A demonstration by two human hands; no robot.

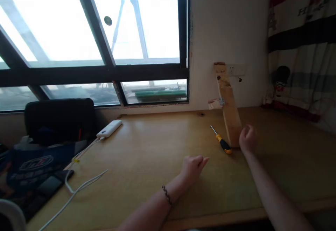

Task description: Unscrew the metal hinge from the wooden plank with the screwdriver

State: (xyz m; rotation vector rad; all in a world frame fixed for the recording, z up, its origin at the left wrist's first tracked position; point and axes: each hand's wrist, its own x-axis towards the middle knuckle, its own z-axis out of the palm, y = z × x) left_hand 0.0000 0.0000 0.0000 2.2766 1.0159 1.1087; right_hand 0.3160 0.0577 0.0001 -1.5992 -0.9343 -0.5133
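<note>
A long wooden board (pixel 229 108) leans up from the table toward the wall. A metal fitting (pixel 222 101), possibly a hinge, sits on its left edge with a small piece of wood (pixel 214 104) sticking out beside it. Curled closed, my right hand (pixel 248 139) is right beside the board's lower end; whatever its fingers hold, if anything, is hidden. My left hand (pixel 193 167) is over the table with fingers pinched together, their contents too small to make out. Between the hands, closer to the board, lies a yellow and black screwdriver (pixel 223 143), its tip pointing away from me.
On the table's left side a white power bank (pixel 109 129) has a white cable (pixel 78 188) trailing toward me. A black chair (pixel 60 117) and a blue bag (pixel 34 164) are beyond the left edge. A wall socket (pixel 232 70) and a curtain (pixel 301 49) are at the back right.
</note>
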